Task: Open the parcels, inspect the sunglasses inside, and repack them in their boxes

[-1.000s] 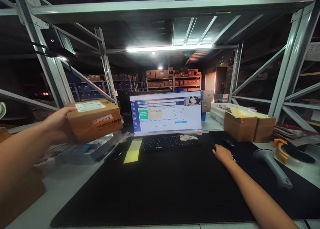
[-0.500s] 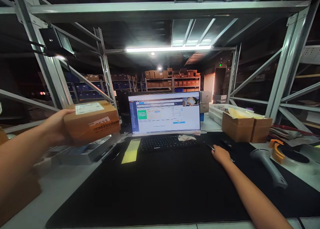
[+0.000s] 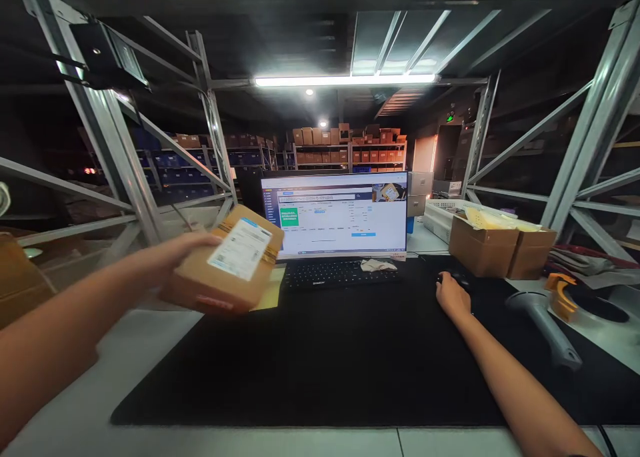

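Observation:
My left hand (image 3: 173, 257) grips a brown cardboard parcel (image 3: 227, 260) with a white shipping label, held tilted above the left edge of the black desk mat (image 3: 320, 357). My right hand (image 3: 453, 296) rests curled over a dark computer mouse (image 3: 455, 280) on the mat's right side. Straight ahead, a lit monitor (image 3: 340, 215) shows a form page, with a black keyboard (image 3: 340, 272) in front of it. A yellow note (image 3: 267, 297) lies partly hidden under the parcel.
Two open cardboard boxes (image 3: 500, 250) and a white basket (image 3: 445, 217) stand at the right. A grey handheld scanner (image 3: 543, 324) and an orange tape dispenser (image 3: 560, 294) lie further right. Metal rack posts (image 3: 125, 157) frame the desk; shelves of boxes fill the background.
My left hand has swung the parcel right and down toward the mat, tilting its label up. The right hand shifted slightly forward onto the mouse.

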The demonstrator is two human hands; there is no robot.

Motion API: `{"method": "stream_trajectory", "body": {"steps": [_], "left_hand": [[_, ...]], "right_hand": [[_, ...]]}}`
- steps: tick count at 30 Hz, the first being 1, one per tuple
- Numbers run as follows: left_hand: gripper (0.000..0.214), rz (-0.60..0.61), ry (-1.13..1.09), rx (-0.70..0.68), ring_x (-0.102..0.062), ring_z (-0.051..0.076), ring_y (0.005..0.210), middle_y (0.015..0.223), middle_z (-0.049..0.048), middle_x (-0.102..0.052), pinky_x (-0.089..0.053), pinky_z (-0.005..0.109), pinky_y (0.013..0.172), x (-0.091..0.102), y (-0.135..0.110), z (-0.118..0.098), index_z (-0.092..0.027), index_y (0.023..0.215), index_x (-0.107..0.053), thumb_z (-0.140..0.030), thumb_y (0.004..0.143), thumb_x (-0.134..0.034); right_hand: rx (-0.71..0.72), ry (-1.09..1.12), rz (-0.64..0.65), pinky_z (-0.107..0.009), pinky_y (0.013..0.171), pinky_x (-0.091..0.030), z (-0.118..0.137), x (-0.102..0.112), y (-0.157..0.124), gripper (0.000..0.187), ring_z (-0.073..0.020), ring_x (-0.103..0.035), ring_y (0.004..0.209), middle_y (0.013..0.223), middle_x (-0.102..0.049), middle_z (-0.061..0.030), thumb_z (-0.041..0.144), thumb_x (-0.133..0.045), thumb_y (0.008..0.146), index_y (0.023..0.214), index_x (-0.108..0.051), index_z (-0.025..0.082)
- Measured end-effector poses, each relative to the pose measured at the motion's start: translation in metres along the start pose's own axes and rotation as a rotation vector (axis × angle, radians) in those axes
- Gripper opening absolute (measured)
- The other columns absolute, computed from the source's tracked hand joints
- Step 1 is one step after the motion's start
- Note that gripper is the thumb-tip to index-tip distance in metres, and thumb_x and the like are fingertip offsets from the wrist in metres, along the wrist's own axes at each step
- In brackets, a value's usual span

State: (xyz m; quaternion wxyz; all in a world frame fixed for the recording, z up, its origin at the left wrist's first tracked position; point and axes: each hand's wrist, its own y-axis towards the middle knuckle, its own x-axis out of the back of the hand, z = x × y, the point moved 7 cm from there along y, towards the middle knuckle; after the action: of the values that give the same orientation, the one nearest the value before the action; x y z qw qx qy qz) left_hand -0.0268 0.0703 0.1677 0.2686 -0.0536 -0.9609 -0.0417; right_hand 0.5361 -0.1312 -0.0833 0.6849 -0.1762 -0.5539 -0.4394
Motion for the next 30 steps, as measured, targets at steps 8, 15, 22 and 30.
{"method": "stream_trajectory", "body": {"steps": [8,15,22,30], "left_hand": [[0.1,0.747,0.456,-0.52,-0.061,0.032,0.119,0.135,0.0108,-0.058,-0.049,0.043,0.103,-0.129,-0.016,-0.019,-0.021,0.145,-0.04,-0.029,0.053,-0.08],[0.114,1.02,0.532,-1.063,-0.051,0.033,0.129,0.144,0.0106,-0.051,-0.04,0.046,0.111,-0.214,-0.071,-0.035,-0.023,0.152,-0.034,-0.031,0.051,-0.086],[0.097,0.669,0.543,-1.18,-0.049,0.037,0.133,0.148,0.0167,-0.049,-0.043,0.054,0.108,-0.203,-0.09,-0.01,-0.021,0.142,-0.048,-0.039,0.057,-0.091],[0.029,-0.178,0.43,-1.597,-0.066,0.025,0.096,0.105,0.013,-0.073,-0.055,0.04,0.086,-0.181,-0.158,0.031,-0.009,0.115,-0.065,-0.024,0.093,-0.055]], "right_hand": [[-0.01,0.05,0.0,-0.036,0.08,-0.048,0.005,0.014,-0.002,0.04,-0.0246,-0.069,0.091,0.099,-0.072,-0.0113,0.038,-0.049,0.099,0.13,-0.055,0.015],[-0.019,0.155,0.037,-0.039,0.074,-0.046,0.009,0.013,0.002,0.056,-0.0343,-0.068,0.095,0.095,-0.073,-0.0139,0.063,-0.034,0.096,0.107,-0.071,0.023],[0.108,0.474,0.074,-0.028,0.058,-0.049,0.043,0.024,0.002,0.049,-0.0193,-0.067,0.064,0.092,-0.074,-0.0128,0.05,-0.034,0.095,0.109,-0.062,0.013],[0.472,0.57,0.217,-0.03,0.056,-0.053,0.132,0.096,-0.068,0.049,-0.0201,-0.066,0.061,0.082,-0.076,-0.0068,0.05,-0.049,0.087,0.12,-0.065,0.017]]}}
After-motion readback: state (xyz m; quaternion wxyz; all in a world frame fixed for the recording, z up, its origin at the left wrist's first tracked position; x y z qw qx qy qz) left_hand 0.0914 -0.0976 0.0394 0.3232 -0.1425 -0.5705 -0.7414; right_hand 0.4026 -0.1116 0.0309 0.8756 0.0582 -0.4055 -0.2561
